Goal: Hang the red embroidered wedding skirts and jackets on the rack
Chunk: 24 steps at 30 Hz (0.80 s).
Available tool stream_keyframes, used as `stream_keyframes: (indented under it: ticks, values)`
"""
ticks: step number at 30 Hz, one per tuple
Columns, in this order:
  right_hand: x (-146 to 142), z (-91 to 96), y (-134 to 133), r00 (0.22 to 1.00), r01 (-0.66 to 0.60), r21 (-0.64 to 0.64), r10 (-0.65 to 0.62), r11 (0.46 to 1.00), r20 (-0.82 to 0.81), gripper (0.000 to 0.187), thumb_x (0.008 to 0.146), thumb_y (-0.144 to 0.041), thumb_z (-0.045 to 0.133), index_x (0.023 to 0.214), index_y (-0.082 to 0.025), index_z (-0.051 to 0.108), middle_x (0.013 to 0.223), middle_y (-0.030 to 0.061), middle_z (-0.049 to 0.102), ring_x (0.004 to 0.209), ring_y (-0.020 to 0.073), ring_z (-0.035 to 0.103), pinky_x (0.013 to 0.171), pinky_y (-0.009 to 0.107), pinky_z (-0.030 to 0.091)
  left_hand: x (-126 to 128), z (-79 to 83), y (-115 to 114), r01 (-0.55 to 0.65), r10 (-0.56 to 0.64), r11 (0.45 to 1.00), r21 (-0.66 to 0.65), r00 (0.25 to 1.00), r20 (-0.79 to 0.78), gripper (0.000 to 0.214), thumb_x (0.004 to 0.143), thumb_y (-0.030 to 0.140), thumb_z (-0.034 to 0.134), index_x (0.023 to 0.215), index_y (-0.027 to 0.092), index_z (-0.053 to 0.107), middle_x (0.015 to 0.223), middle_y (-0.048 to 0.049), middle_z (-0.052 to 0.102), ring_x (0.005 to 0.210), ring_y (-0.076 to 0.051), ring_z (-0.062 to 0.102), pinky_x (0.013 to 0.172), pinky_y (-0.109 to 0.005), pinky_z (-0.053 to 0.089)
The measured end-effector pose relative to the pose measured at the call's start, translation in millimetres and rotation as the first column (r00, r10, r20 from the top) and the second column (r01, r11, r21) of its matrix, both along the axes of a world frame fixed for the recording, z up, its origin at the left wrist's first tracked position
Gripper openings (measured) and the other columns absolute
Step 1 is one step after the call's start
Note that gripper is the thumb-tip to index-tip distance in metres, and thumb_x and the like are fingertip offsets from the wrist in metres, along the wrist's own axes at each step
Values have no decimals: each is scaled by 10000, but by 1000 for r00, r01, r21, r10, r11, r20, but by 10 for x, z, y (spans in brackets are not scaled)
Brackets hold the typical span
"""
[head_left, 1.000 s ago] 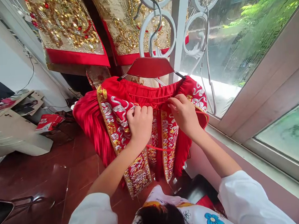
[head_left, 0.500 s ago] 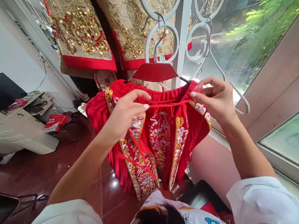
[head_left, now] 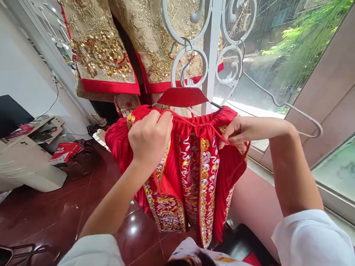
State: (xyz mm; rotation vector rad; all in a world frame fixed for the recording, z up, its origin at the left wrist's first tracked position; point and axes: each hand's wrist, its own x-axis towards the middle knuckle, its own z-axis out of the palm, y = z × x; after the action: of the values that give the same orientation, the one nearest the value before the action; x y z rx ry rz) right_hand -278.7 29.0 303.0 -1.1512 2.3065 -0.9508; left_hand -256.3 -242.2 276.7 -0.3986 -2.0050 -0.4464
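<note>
A red pleated skirt [head_left: 189, 168] with gold and silver embroidered bands hangs from a hanger [head_left: 183, 96] with a red crosspiece. A thin red drawstring [head_left: 191, 122] runs along its gathered waistband. My left hand [head_left: 150, 135] is closed in a fist at the left of the waistband, with the drawstring leaving it near the thumb. At the right side, my right hand [head_left: 236, 132] pinches the drawstring, palm turned down, and a loop of it hangs below the fingers. The skirt's back is hidden behind its front panels.
Behind the skirt hang beige garments [head_left: 105, 53] with gold beading and red hems. A white scrolled metal rack [head_left: 213, 37] holds the hangers; a bare wire hanger [head_left: 285, 105] juts out right, by the window. A cluttered white desk [head_left: 24, 160] stands left.
My left hand has closed into a fist by the waistband. My right hand has moved lower and turned palm down. The front panels now hang closer together, and the drawstring is pulled along the waist.
</note>
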Motion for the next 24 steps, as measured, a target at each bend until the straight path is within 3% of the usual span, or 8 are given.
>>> stream_keyframes:
  ticks: [2, 6, 9, 11, 14, 17, 20, 24]
  values:
    - [-23, 38, -74, 997, -74, -128, 71, 989, -28, 205, 759, -331, 662, 823, -144, 718, 516, -24, 554, 485, 69, 487, 483, 208, 387, -146, -38, 94, 53, -42, 988, 144, 996, -76, 157, 840, 275, 578, 728, 198, 657, 622, -18, 456, 635, -157, 483, 590, -276, 303]
    - [6, 10, -369, 937, 109, -527, -264, 843, -227, 256, 780, -379, 642, 730, -133, 696, 587, 14, 596, 553, 90, 512, 531, 231, 400, -309, -64, 278, 376, -340, 817, 438, 926, -163, 138, 783, 295, 663, 708, 178, 660, 580, 14, 456, 562, -108, 418, 551, -244, 320]
    - [17, -83, -653, 772, 159, -617, -487, 771, -409, 266, 844, -310, 546, 684, -133, 662, 593, 12, 559, 581, 93, 485, 558, 238, 371, -303, -64, 342, 548, -649, 598, 585, 759, -48, 230, 695, 379, 744, 710, 157, 683, 575, 18, 500, 518, -81, 388, 495, -221, 315]
    - [-12, -169, -811, 586, 144, -602, -557, 786, -588, 275, 856, -233, 496, 628, -134, 613, 568, 1, 499, 559, 82, 420, 558, 236, 327, -281, -73, 331, 556, -742, 540, 632, 668, 46, 286, 624, 402, 793, 686, 144, 686, 561, 17, 509, 510, -74, 387, 480, -213, 314]
    - [-68, -312, -936, 312, 141, -528, -544, 837, -779, 282, 874, -159, 425, 614, -140, 532, 572, -4, 435, 532, 76, 318, 527, 236, 253, -272, -117, 277, 525, -770, 532, 664, 626, 122, 308, 568, 382, 828, 651, 131, 670, 549, 17, 511, 511, -72, 395, 470, -204, 314]
    - [-71, -432, -940, 176, 167, -437, -463, 884, -869, 254, 922, -148, 365, 729, -146, 530, 629, 8, 449, 560, 92, 323, 521, 238, 237, -301, -194, 231, 510, -757, 557, 655, 637, 147, 271, 612, 356, 803, 665, 129, 665, 581, 8, 544, 519, -73, 409, 473, -200, 328]
    - [-35, -500, -896, 118, 177, -368, -390, 913, -913, 227, 957, -164, 347, 854, -145, 548, 688, 25, 490, 625, 110, 390, 546, 239, 266, -335, -274, 197, 550, -731, 606, 575, 670, 129, 150, 713, 279, 722, 733, 138, 674, 659, -5, 595, 561, -85, 462, 518, -204, 379]
    - [-10, -526, -852, 167, 191, -350, -382, 917, -909, 234, 975, -197, 342, 945, -144, 568, 721, 32, 511, 678, 121, 425, 595, 248, 311, -295, -305, 145, 571, -625, 752, 329, 776, 84, 59, 787, 145, 600, 786, 158, 659, 720, -1, 601, 636, -97, 515, 597, -208, 417]
